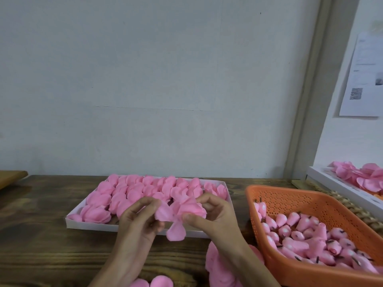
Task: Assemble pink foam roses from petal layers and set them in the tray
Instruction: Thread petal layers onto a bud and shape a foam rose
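Okay, we see the half-built rose point(187, 210) held above the near rim of the tray point(132, 226), left hand point(138, 218) pinching one outer petal, right hand point(215, 218) curled round the bud side. We judge the foam light, soft and easily creased or torn, so it wants a gentle hold at the base, not the petal edges. The wall sheet point(362, 79) carries a QR code, its text too blurred to read.

both bare forearms rise from the lower edge and converge. the left hand point(139, 218) and right hand point(215, 216) face each other, fingers curled, each pinching the soft pink foam petal flower point(187, 210) held between them.
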Demonstrator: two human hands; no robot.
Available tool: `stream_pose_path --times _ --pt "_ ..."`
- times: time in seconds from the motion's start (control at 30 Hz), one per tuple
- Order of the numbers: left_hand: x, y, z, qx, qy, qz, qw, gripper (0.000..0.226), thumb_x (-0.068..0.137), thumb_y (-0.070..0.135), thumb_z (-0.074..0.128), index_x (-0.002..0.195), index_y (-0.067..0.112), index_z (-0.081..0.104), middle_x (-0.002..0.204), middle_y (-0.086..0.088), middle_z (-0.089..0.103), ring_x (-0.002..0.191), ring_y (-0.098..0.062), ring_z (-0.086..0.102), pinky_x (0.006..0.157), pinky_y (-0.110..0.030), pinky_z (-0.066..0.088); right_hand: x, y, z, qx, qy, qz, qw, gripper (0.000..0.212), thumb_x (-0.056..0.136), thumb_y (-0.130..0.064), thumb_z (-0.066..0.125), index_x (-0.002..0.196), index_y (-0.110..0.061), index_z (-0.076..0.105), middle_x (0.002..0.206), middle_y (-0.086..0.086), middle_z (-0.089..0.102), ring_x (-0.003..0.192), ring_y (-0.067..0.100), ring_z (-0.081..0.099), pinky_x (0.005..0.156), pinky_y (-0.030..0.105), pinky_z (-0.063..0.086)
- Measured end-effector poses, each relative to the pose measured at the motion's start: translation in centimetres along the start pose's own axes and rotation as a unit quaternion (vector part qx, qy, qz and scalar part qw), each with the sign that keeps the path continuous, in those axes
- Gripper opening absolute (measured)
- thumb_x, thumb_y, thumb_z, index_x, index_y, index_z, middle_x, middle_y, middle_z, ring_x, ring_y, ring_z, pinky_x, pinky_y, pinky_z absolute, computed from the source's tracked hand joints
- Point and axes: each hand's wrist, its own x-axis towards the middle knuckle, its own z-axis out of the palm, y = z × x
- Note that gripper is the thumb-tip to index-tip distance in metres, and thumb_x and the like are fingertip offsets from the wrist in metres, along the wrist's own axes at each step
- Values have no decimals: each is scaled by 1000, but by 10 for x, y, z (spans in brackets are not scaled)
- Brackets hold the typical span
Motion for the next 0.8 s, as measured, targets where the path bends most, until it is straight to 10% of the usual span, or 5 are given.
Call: stream_pose_path --times 0.8 --pt "-1 1 9 66 -5 17 998 25 75 29 76 98 19 78 82 -22 62 66 -32 64 52 -32 52 -2 8 10 -75 -55 -26 995 20 77 -8 89 91 -12 76 92 10 78 85 22 75 76 33 58"
